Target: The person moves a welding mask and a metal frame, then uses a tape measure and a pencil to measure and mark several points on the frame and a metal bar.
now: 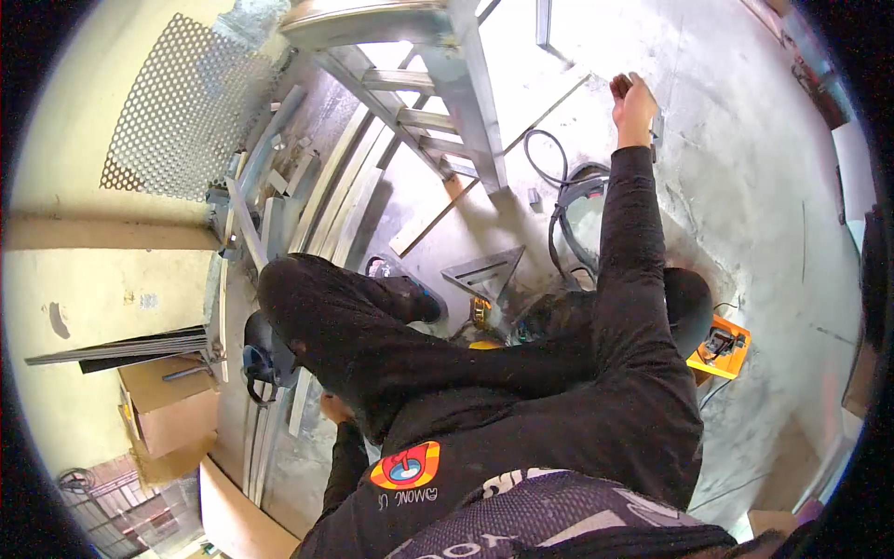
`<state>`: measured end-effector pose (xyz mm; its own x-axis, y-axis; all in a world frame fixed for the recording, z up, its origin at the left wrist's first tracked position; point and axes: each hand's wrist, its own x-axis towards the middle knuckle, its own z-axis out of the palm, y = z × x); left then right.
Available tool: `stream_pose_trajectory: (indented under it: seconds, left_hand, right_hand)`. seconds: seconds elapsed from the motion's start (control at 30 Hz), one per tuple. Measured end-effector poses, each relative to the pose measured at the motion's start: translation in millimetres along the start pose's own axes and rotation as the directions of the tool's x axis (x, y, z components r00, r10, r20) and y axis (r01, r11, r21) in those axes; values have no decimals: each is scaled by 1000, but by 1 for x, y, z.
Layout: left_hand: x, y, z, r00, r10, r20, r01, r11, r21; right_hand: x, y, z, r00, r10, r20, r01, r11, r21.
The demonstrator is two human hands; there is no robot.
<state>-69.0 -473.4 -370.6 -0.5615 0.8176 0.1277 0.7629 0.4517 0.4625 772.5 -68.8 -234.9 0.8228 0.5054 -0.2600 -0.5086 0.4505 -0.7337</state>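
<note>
Two bare hands are set well apart: the right hand (633,101) reaches into the upper right of the frame with its fingers bent, while the left hand (335,408) sits low, left of centre, partly covered by a dark-clothed leg (363,326). Whether either is grasping something or relaxed, I cannot tell; the right fingers are small and blurred, and the left ones are mostly hidden. Nearest to the right hand among the larger things is the black cable (565,216), looped on the floor right of centre, below that hand in the frame and beside the forearm. It looks bendy but springy, moderately weighty as a bundle and unlikely to break; gathering several loops together near the middle would probably control it better than pinching one strand, which might let the rest drag or tangle. Close to the left hand, just to its left, lies a pale bar (300,402), probably stiff, and best held around its middle so that neither end swings; a dusty surface could make it slip. More long bars (345,191) lie in the upper left, beside the metal frame (453,98), and a flat triangular piece (484,272) rests near the centre, between the legs and well away from both hands.
</note>
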Motion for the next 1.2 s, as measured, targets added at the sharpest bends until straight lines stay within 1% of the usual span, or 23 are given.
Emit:
stream_pose_trajectory:
  seconds: [0.1,0.17,0.2,0.23,0.27,0.33,0.37,0.4,0.47,0.5,0.57,0.67,0.7,0.73,0.77,0.8,0.83,0.87,0.93,0.97,1.0,1.07,1.2]
  left_hand:
    - [4,100,-38,987,-18,-157,17,1000,-12]
    - [21,156,-64,927,-242,-287,246,969,-21]
    - [49,88,-56,965,-83,-250,52,990,-129]
    - [63,120,-77,899,53,-434,-148,971,-189]
    - [83,113,-88,919,28,-393,-181,916,-358]
    - [105,182,-138,924,45,-379,-230,857,-460]
    - [114,219,-160,881,159,-446,-376,806,-457]
    - [121,248,-177,906,114,-408,-342,767,-544]
    - [142,297,-203,840,254,-479,-481,755,-444]
    - [146,330,-217,786,360,-503,-574,728,-376]
    - [154,389,-231,784,403,-471,-613,617,-493]
    - [151,475,-227,712,584,-390,-674,411,-614]
    - [139,502,-222,684,642,-346,-688,410,-599]
    - [121,533,-215,653,696,-299,-701,408,-585]
    - [113,559,-191,529,767,-363,-723,183,-666]
    - [89,580,-184,515,815,-265,-763,296,-574]
    - [59,603,-179,520,846,-114,-619,281,-734]
    - [38,616,-165,508,861,-1,-597,351,-721]
    - [1,634,-125,447,891,-79,-649,262,-714]
    - [-13,639,-106,427,904,0,-585,276,-763]
    - [-24,641,-86,407,910,79,-513,299,-804]
    - [-35,634,-39,407,892,-196,-544,64,-836]
    - [-51,591,3,348,938,-4,-622,227,-749]
  right_hand:
    - [-70,-57,62,950,-143,278,170,983,-73]
    - [-105,-81,92,871,-303,386,340,940,-29]
    - [-121,-92,103,768,-434,470,484,875,18]
    - [-134,-101,114,670,-524,526,573,815,82]
    - [-158,-113,126,655,-538,530,585,805,93]
    - [-214,-137,146,403,-724,560,718,629,298]
    - [-227,-147,153,291,-758,584,766,550,333]
    - [-231,-154,159,137,-772,621,815,444,372]
    - [-265,-173,167,366,-583,725,728,665,167]
    - [-285,-182,173,362,-584,726,729,663,170]
    - [-323,-191,184,167,-436,884,612,749,254]
    - [-373,-191,183,36,-389,921,515,797,316]
    - [-395,-191,178,36,-392,919,513,797,320]
    - [-419,-192,172,160,-475,865,506,792,341]
    - [-417,-190,169,223,-511,830,502,790,352]
    - [-415,-188,167,284,-544,789,500,787,363]
    - [-391,-188,158,297,-547,783,452,803,389]
    - [-380,-189,150,355,-553,754,430,813,394]
    - [-365,-193,132,505,-563,654,414,823,388]
    - [-347,-192,112,643,-534,549,511,833,212]
    - [-326,-190,95,649,-489,583,471,860,197]
    - [-300,-181,80,749,-472,465,495,865,81]
    - [-244,-172,56,777,-498,386,579,806,-125]
